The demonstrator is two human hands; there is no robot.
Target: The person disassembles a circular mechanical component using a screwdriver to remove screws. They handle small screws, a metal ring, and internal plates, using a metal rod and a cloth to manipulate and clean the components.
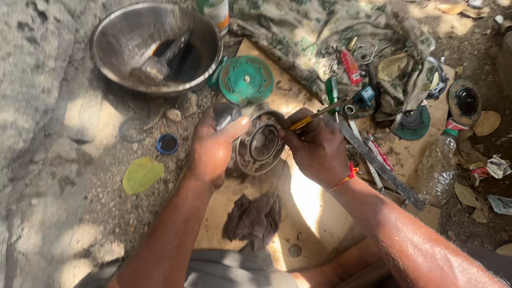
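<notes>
A red tube (350,66) with a label lies above the right hand (314,146). A white-orange-green labelled can (214,12) stands well above the left hand (212,148). A clear bottle's red-white label (455,125) sits to the right.

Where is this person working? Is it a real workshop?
Probably an outdoor repair spot on the ground: bare dirt and stones, a cardboard sheet as a work mat, and a metal bowl beside scattered tools.

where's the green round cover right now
In the head view the green round cover lies upper centre on the cardboard sheet, just right of the metal bowl and above both hands.
</notes>
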